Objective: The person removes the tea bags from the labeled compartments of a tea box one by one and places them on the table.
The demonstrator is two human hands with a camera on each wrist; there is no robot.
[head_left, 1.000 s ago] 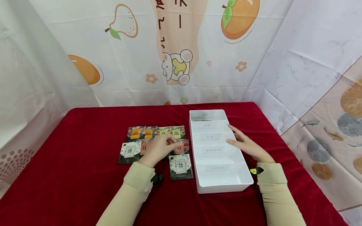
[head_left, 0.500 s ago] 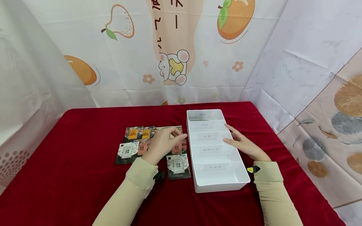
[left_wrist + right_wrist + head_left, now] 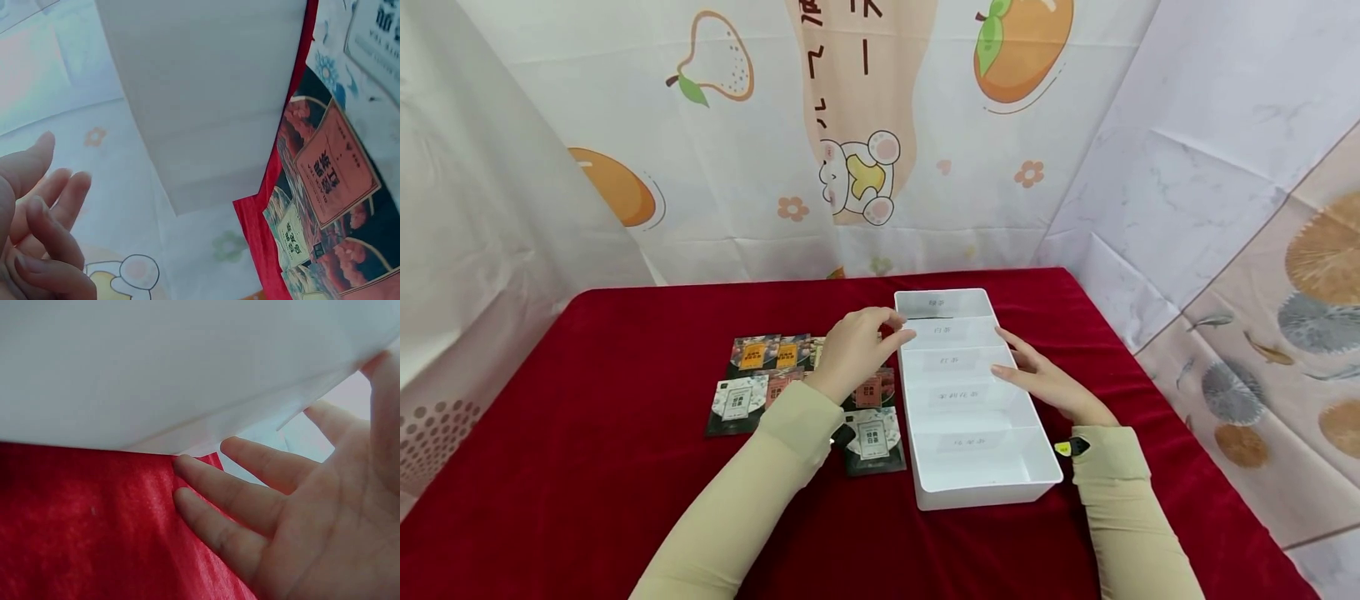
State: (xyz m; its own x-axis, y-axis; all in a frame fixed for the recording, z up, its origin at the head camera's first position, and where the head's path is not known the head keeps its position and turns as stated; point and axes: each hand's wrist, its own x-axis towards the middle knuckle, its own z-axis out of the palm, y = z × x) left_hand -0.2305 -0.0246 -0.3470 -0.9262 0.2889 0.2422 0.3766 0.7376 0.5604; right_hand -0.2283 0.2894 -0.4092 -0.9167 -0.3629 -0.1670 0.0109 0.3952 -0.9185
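My left hand (image 3: 859, 354) hovers at the left rim of a white divided box (image 3: 990, 497), over the back sachets. Its fingers are loosely bent, and the left wrist view shows nothing between them. Flat tea sachets lie left of the box: orange-labelled ones (image 3: 754, 356) at the back, red-labelled ones (image 3: 870, 392) in the middle, white-labelled ones (image 3: 873, 439) in front. My left hand hides part of the yellow-green-labelled ones. At the box's right side, my right hand (image 3: 1051, 385) rests with thumb and index finger at the rim, the other fingers extended along the outer wall.
Red cloth (image 3: 625, 467) covers the table. Dividers with handwritten labels split the box into several compartments, and no sachets show inside. Printed white curtains (image 3: 737, 200) hang behind the table and on both sides.
My left hand has lifted from the sachets and moved right and away from me, to the box's left rim. My right hand has stayed at the box's right side.
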